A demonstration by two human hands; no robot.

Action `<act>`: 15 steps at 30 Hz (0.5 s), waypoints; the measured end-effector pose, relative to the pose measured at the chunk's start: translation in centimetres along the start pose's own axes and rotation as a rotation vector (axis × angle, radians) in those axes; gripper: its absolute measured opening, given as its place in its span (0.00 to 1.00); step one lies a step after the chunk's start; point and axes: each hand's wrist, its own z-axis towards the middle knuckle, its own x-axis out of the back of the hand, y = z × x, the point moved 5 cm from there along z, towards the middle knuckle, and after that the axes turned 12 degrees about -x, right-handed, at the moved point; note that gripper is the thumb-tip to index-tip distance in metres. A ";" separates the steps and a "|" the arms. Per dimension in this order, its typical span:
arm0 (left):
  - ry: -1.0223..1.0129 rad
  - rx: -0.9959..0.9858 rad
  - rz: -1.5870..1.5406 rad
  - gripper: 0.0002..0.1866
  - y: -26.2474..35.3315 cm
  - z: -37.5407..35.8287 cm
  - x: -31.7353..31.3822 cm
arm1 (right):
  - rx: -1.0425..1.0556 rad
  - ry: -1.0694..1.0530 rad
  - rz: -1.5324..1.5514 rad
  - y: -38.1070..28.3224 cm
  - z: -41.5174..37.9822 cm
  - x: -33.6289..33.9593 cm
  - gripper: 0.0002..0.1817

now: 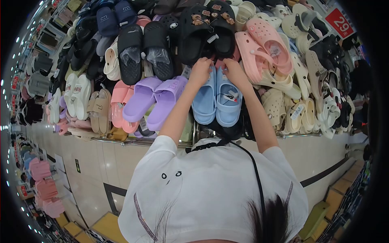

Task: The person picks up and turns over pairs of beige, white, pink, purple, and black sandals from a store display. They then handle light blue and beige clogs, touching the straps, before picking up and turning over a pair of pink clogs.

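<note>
A pair of light blue clogs lies side by side in front of me, heels toward my body, with a small tag on the right one. My left hand has its fingers curled at the far end of the left blue clog. At the far end of the right one, my right hand is closed in the same way. Some fingertips are partly hidden. Just beyond both hands rests a pair of black clogs with bear-shaped charms and a white tag. Purple slides lie left of my left forearm.
Pink clogs sit to the right, beside several cream clogs. Black slides, coral slides and white slides fill the left. A metal rail edges the display. A red price sign stands at upper right.
</note>
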 end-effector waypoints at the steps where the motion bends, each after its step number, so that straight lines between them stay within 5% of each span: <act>1: 0.000 -0.002 0.000 0.15 0.0 0.1 0.1 | 0.019 -0.008 0.020 -0.2 -0.1 0.1 0.10; 4: -0.048 -0.016 0.016 0.13 0.3 0.0 0.7 | -0.027 -0.010 -0.009 0.0 -0.1 0.1 0.12; 9: 0.181 -0.069 -0.073 0.14 3.6 -2.4 4.0 | -0.056 -0.040 0.312 -3.3 -5.3 4.2 0.17; 15: 0.059 -0.064 -0.416 0.19 8.6 -8.2 3.5 | -0.012 0.038 0.289 -4.5 -13.6 5.1 0.21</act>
